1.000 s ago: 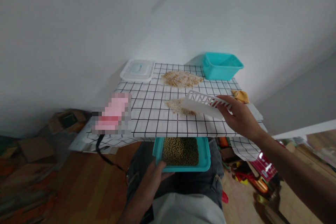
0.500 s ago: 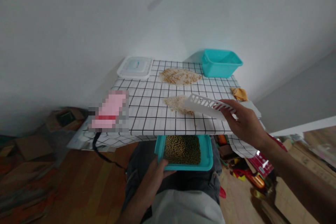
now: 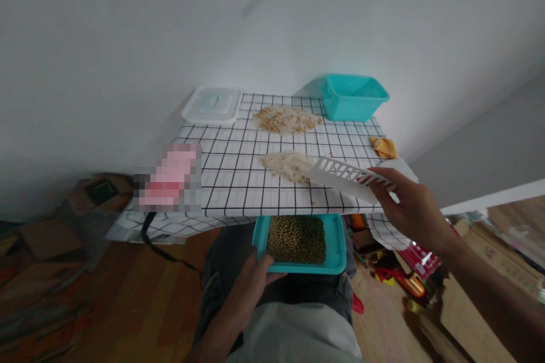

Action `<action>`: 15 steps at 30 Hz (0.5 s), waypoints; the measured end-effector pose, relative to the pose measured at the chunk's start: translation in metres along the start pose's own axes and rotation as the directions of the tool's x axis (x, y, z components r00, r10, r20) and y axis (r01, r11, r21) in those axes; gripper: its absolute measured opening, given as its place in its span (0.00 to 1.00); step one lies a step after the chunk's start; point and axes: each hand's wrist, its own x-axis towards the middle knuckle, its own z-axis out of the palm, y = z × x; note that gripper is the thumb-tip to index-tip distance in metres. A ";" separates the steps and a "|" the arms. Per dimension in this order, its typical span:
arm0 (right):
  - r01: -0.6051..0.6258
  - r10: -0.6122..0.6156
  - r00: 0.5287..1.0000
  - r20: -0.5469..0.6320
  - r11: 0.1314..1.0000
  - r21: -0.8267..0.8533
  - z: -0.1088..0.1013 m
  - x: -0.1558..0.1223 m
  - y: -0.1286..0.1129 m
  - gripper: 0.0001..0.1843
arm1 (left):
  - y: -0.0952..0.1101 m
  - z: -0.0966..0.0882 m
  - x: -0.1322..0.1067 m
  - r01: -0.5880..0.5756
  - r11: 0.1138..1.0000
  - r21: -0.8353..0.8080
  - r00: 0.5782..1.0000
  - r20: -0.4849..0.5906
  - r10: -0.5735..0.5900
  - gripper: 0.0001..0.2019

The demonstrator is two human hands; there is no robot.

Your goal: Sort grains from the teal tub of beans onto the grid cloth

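Observation:
My left hand point(image 3: 251, 286) grips the near left corner of a teal tray point(image 3: 336, 249) full of green-brown beans, held under the front edge of the table. My right hand point(image 3: 411, 204) is closed on a white slotted scraper point(image 3: 344, 177), its blade tilted down beside a small pile of pale grains point(image 3: 287, 163) on the checked tablecloth point(image 3: 238, 181). A larger pile of mixed grains point(image 3: 286, 119) lies farther back.
An empty teal tub point(image 3: 353, 96) stands at the back right, a clear lidded box point(image 3: 212, 105) at the back left. A yellow cloth point(image 3: 384, 147) lies at the right edge. A pink blurred item point(image 3: 168, 178) sits at the left edge. Clutter covers the floor to the right.
The scraper has slid right, uncovering the small grain pile. The tray under the table edge has stayed about where it was.

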 end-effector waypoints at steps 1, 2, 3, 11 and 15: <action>0.004 -0.004 1.000 0.010 1.000 0.001 0.000 -0.002 0.000 0.16 | -0.002 -0.001 0.002 0.004 1.000 -0.002 1.000 0.013 -0.004 0.12; 0.016 -0.016 1.000 0.017 1.000 0.009 0.000 -0.003 0.000 0.16 | -0.004 -0.002 0.003 0.006 1.000 -0.007 1.000 0.029 -0.006 0.12; 0.032 -0.032 0.999 0.020 0.999 0.017 -0.001 -0.004 -0.001 0.16 | -0.005 -0.002 0.005 0.008 1.000 -0.013 0.999 0.047 -0.007 0.11; 0.065 -0.065 0.998 0.027 0.998 0.005 -0.009 -0.013 0.000 0.16 | -0.005 0.009 0.000 -0.010 1.000 -0.012 0.999 -0.035 0.010 0.07; 0.043 -0.043 0.999 0.034 0.999 0.011 -0.010 -0.017 0.005 0.16 | -0.004 0.011 0.001 -0.007 1.000 -0.007 1.000 0.007 0.007 0.08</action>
